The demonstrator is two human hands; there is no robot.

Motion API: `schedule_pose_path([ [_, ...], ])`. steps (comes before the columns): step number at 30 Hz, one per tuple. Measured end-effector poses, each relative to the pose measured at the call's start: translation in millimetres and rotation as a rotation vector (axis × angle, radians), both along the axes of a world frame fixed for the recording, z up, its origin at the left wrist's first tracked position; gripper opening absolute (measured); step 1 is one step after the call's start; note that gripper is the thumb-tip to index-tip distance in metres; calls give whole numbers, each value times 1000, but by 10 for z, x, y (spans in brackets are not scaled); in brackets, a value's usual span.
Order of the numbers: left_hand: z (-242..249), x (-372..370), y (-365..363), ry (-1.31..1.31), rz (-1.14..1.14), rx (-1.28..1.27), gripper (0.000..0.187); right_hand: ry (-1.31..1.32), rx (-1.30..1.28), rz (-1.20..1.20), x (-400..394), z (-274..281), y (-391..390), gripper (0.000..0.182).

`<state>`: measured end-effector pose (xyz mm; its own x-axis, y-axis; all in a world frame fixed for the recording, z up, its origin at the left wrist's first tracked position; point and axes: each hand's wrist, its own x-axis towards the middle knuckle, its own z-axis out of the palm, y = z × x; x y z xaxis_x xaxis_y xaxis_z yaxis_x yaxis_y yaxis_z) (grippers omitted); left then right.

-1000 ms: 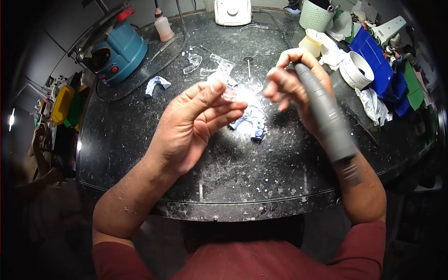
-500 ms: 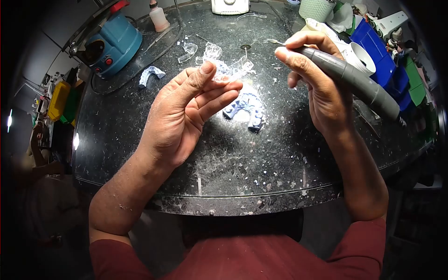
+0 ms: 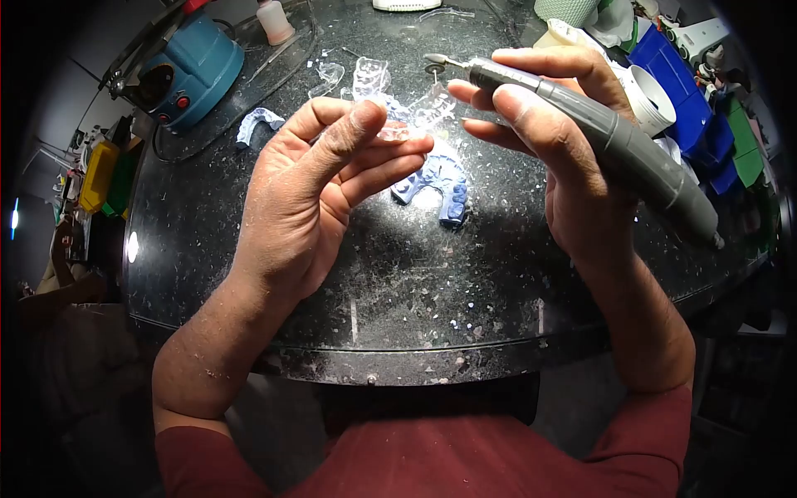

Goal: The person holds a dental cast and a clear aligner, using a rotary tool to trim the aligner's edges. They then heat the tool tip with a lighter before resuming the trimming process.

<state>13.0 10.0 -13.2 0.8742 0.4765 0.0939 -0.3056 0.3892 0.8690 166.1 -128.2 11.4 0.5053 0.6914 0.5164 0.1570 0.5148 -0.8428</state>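
My left hand [image 3: 290, 191] pinches a clear plastic dental aligner [image 3: 400, 133] between thumb and fingers; the fingers hide part of it. Gripped in my right hand [image 3: 577, 158] is a dark grey rotary handpiece [image 3: 618, 141], its bur [image 3: 438, 59] pointing left. The bur is above and to the right of the held aligner, apart from it. Below my left fingertips, a blue dental model [image 3: 450, 187] lies on the dark speckled bench [image 3: 415, 290]. Behind the hands lie more clear aligners [image 3: 371, 77] and a small cutting disc on a shank [image 3: 435, 71].
A second dental model [image 3: 256, 124] lies left of my left hand. Beyond it stand a blue machine with a red button [image 3: 195, 75] and a bottle [image 3: 274, 21]. At right are a white cup [image 3: 652, 100] and blue bins [image 3: 685, 91]. White debris dots the bench.
My right hand has swung the handpiece so its bur is farther left, and its fingers have spread. My left hand has shifted slightly left, still pinching the aligner. The view has tilted a little.
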Motion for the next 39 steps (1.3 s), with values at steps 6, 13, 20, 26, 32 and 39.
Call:
schedule_pose_path([
  [6,3,-10,25,3,-8,-15,22,-154,95,-31,58,-210,26,23],
  [13,-11,-4,23,32,48,84,24,-128,71,32,25,-152,-7,23],
  [20,-23,-10,26,24,53,120,25,43,13,74,119,-191,-3,24],
  [26,-26,-10,26,32,59,130,25,-46,38,81,58,-157,-27,24],
  [32,-26,-9,12,37,56,133,24,36,-66,118,-29,76,-71,25],
  [39,-30,-13,14,40,46,130,25,-103,84,225,210,-180,-13,25],
])
